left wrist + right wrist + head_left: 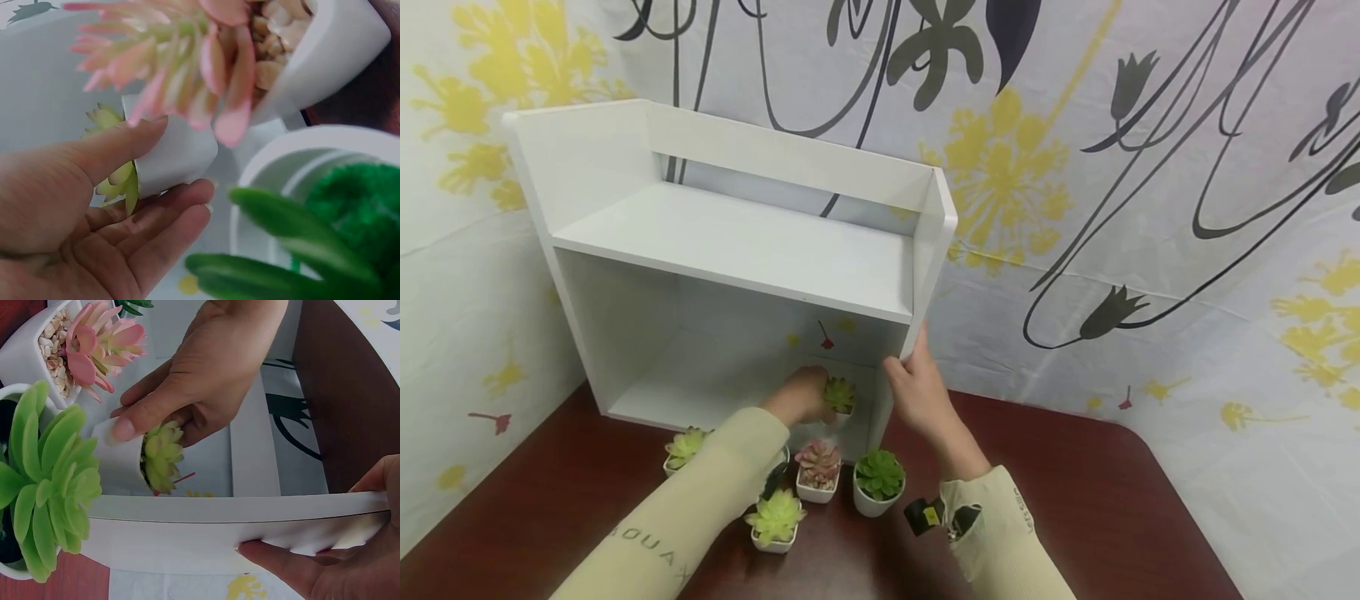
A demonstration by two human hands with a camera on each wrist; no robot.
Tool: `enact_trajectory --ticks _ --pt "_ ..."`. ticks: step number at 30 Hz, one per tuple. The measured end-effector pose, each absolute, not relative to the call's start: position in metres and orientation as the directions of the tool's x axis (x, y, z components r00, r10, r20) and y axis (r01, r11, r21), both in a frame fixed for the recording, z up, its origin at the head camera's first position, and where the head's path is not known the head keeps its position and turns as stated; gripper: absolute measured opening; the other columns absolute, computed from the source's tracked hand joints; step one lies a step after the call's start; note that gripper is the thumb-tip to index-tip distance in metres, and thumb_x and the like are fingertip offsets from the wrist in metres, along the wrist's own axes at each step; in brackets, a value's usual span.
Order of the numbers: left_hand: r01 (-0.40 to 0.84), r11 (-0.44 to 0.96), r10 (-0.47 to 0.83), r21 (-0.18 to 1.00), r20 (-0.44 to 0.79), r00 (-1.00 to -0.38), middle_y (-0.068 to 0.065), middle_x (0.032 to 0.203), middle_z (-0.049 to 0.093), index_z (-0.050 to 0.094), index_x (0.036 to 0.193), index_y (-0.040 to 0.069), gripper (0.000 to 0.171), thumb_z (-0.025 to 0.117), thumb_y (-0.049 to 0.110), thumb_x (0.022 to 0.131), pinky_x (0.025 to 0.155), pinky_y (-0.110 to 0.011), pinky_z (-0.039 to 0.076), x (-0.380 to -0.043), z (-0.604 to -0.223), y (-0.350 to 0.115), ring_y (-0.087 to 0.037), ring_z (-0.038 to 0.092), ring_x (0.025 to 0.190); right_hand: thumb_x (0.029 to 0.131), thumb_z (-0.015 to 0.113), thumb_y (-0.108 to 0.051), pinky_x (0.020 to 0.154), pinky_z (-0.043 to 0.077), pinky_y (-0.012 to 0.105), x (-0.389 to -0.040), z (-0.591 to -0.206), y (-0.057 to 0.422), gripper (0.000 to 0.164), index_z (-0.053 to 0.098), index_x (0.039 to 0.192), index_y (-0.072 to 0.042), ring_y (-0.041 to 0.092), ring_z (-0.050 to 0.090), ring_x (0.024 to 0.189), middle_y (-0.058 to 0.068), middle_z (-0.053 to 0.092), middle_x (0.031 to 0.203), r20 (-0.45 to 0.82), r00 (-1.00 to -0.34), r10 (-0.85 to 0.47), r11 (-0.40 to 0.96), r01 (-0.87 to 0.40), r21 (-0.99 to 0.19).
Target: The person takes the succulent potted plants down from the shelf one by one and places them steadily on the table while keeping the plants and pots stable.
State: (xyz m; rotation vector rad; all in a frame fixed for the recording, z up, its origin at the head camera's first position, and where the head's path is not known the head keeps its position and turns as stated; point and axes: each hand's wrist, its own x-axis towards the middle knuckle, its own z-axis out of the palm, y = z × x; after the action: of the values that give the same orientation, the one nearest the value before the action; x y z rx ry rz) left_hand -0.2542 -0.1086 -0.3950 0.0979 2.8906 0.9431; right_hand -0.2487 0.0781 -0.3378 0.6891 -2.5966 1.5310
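My left hand (801,395) reaches into the lower compartment of a white shelf unit (737,237). Between thumb and fingers it holds a small yellow-green succulent (840,393) in a square white pot (176,150), close over the compartment's floor at the right end. In the right wrist view the pot lies sideways in the picture, thumb on its wall. My right hand (922,398) grips the front edge of the unit's right side panel (237,509), thumb on one face and fingers on the other.
A pink succulent (818,468) and a round-potted green one (880,479) stand just before the unit. Two yellow-green succulents, one nearer (776,518) and one left (685,450), sit on the dark red table (1075,500). My left sleeve partly hides another pot. Patterned cloth hangs behind.
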Motion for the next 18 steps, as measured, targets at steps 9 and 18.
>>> enact_trajectory --ticks 9,18 --pt "0.07 0.79 0.122 0.609 -0.045 -0.991 -0.014 0.098 0.067 0.062 0.107 -0.004 0.048 0.089 0.017 0.074 0.09 -0.044 0.057 -0.242 -0.384 -0.106 -0.027 0.064 0.089 0.101 0.041 -0.017 0.108 0.045 0.061 -0.249 -0.337 0.078 0.079 -0.006 0.161 -0.036 0.039 0.044 0.142 0.021 0.032 0.162 0.252 -0.906 -0.341 0.433 -0.389 -0.813" --pt "0.048 0.738 0.127 0.673 -0.068 -0.99 -0.012 0.102 0.07 0.063 0.115 -0.003 0.056 0.089 0.027 0.075 0.077 -0.038 0.06 -0.22 -0.363 -0.104 -0.021 0.065 0.08 0.101 0.041 -0.015 0.105 0.047 0.059 -0.248 -0.337 0.078 0.079 -0.007 0.161 -0.034 0.039 0.048 0.138 0.022 0.036 0.159 0.26 -0.901 -0.348 0.437 -0.402 -0.805"
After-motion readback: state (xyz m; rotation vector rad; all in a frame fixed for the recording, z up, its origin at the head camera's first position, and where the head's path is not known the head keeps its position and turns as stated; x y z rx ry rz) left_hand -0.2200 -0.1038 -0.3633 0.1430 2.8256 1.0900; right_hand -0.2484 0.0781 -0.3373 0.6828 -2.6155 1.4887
